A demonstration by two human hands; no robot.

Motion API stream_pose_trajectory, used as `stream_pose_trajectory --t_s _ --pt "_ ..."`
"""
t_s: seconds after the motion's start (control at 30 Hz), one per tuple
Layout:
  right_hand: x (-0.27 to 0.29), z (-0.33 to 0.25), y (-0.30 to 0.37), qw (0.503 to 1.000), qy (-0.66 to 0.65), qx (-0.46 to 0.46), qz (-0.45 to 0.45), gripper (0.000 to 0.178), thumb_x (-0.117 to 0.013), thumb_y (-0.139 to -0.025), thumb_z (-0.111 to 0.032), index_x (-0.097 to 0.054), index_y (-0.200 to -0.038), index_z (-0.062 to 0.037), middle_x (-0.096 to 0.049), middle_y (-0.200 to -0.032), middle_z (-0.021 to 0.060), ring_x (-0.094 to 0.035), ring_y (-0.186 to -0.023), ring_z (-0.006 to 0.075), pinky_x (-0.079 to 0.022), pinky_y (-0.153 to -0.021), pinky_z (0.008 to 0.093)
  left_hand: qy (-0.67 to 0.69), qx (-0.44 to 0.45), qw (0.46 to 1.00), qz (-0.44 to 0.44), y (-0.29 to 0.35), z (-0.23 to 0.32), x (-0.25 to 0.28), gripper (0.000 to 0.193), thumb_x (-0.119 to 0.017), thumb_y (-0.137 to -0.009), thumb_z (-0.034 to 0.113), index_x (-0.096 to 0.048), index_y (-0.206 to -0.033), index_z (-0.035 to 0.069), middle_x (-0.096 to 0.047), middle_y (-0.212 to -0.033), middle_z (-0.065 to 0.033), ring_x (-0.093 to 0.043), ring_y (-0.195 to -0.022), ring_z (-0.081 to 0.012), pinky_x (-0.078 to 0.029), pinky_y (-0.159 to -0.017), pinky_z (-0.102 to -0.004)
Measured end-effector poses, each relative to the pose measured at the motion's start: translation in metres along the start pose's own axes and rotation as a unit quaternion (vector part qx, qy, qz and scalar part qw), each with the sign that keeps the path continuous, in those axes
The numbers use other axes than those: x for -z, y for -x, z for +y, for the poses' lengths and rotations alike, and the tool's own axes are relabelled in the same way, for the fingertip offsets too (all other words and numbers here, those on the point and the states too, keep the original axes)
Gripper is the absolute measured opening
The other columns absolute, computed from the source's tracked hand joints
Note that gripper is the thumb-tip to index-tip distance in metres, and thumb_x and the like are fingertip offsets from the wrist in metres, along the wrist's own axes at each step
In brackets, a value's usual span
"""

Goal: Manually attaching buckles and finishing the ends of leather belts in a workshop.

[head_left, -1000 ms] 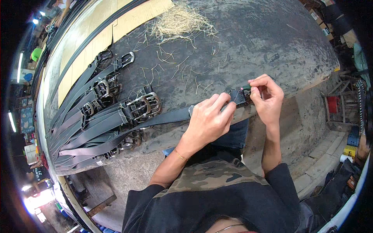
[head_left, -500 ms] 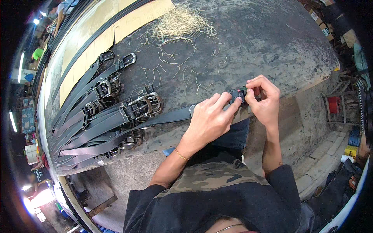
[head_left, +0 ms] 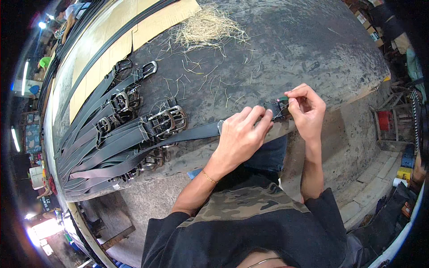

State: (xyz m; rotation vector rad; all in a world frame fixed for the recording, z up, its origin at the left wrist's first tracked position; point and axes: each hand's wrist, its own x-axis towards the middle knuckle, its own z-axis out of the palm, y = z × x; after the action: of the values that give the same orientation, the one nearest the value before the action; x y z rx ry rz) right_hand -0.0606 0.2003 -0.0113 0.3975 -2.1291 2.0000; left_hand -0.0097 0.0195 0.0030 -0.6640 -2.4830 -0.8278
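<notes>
The black belt (head_left: 203, 133) lies along the near edge of the dark worktable (head_left: 321, 53), and its buckle end sits between the two hands. The left hand (head_left: 243, 134) grasps it, fingers bent over the strap just short of that end; the underside of the grip is hidden. At the tip, the right hand (head_left: 307, 111) has thumb and forefinger pinched together on a small green item (head_left: 283, 98), too small to make out clearly.

Taking the buckle end as the clock's centre, the strap runs off toward 9 o'clock and reaches a pile of black belts (head_left: 96, 156), whose metal buckles (head_left: 167, 123) mostly face the hands. A gold-coloured bracelet (head_left: 209, 177) rings the left wrist at about 7:30. At 6 o'clock, below the table edge, blue denim (head_left: 275, 154) shows, and beyond it the camouflage band (head_left: 250, 203) of the person's black shirt.

Toward 11 o'clock, pale loose strands (head_left: 192, 71) lie scattered on the tabletop, leading to a tangled straw-coloured heap (head_left: 208, 29). Farther out, near 10 o'clock, cardboard (head_left: 163, 24) covers part of the table, crossed by long black straps (head_left: 119, 32). At 3 o'clock, well apart, is a red object (head_left: 384, 120).
</notes>
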Motion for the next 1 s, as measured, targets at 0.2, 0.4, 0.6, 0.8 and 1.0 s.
stream_pose_trajectory --t_s 0.2,0.4,0.6,0.8,1.0 --pt "-0.002 0.001 0.001 1.0 -0.016 0.007 0.004 0.011 -0.058 -0.08 0.012 -0.061 -0.086 0.0024 -0.056 -0.082 0.0002 -0.05 -0.07 0.0033 -0.041 -0.062 0.0194 -0.007 -0.076 0.997 -0.023 0.003 -0.004 0.0 0.027 -0.07 -0.069 0.003 -0.064 -0.095 0.003 -0.058 -0.087 -0.0062 -0.062 -0.072 -0.0215 -0.05 -0.055 -0.0338" --pt "0.0 0.001 0.0 1.0 -0.016 0.015 -0.007 0.012 -0.057 -0.081 0.012 -0.06 -0.087 0.003 -0.057 -0.083 0.0007 -0.051 -0.071 0.004 -0.042 -0.063 0.0195 0.003 -0.046 0.999 -0.009 0.0 -0.001 -0.002 0.02 -0.069 -0.07 0.001 -0.06 -0.088 0.004 -0.058 -0.087 -0.008 -0.062 -0.071 -0.0236 -0.05 -0.056 -0.033" --pt "0.002 0.001 -0.001 0.999 -0.039 0.009 -0.008 0.012 -0.056 -0.082 0.012 -0.061 -0.087 0.003 -0.057 -0.084 0.0007 -0.052 -0.072 0.0036 -0.042 -0.063 0.0191 0.039 -0.002 0.999 -0.014 0.007 0.006 0.006 0.018 -0.071 -0.077 0.006 -0.06 -0.09 0.003 -0.059 -0.092 -0.0091 -0.063 -0.071 -0.0257 -0.05 -0.06 -0.035" --pt "0.003 0.002 -0.001 0.999 -0.047 0.008 -0.011 0.012 -0.056 -0.083 0.012 -0.061 -0.089 0.0027 -0.057 -0.085 0.0006 -0.052 -0.073 0.0038 -0.042 -0.064 0.0188 -0.017 0.048 0.998 0.024 0.001 0.013 -0.003 0.026 -0.075 -0.074 0.009 -0.065 -0.098 0.003 -0.062 -0.092 -0.008 -0.064 -0.073 -0.0248 -0.051 -0.059 -0.0357" --pt "0.003 0.0 0.0 0.999 -0.043 0.003 -0.011 0.011 -0.056 -0.083 0.011 -0.061 -0.088 0.0025 -0.056 -0.085 0.0002 -0.052 -0.076 0.0039 -0.042 -0.067 0.0189 -0.012 -0.008 1.0 0.018 0.007 0.008 -0.009 0.02 -0.071 -0.072 0.001 -0.066 -0.091 0.002 -0.061 -0.089 -0.0072 -0.061 -0.07 -0.0233 -0.05 -0.056 -0.0353"
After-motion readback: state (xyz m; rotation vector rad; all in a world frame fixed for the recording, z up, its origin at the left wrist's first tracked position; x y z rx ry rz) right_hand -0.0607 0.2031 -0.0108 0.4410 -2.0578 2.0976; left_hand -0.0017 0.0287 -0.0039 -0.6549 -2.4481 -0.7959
